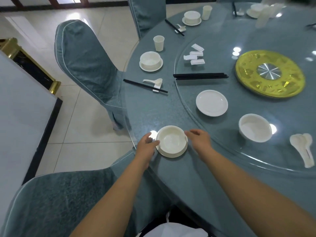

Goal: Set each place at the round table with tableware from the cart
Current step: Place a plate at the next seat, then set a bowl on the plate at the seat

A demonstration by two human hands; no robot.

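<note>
A white bowl [171, 141] sits on a small white plate [172, 153] near the table's front edge. My left hand [147, 142] is at their left side, its thumb against the plate's edge and its fingers loosely curved. My right hand [198, 139] is at the right side, with relaxed fingertips touching the bowl's rim. On the glass turntable [213, 151] lie a spare plate [211, 103], a spare bowl [254, 127], spoons [302, 147], black chopsticks [201, 76] and white rests [195, 57].
To the left, a set place has a bowl on a plate [150, 61], a cup [158, 43], a spoon [153, 81] and chopsticks [145, 86]. More set places lie farther round. Covered chairs [82, 62] ring the table. A gold disc [270, 73] marks the turntable's centre.
</note>
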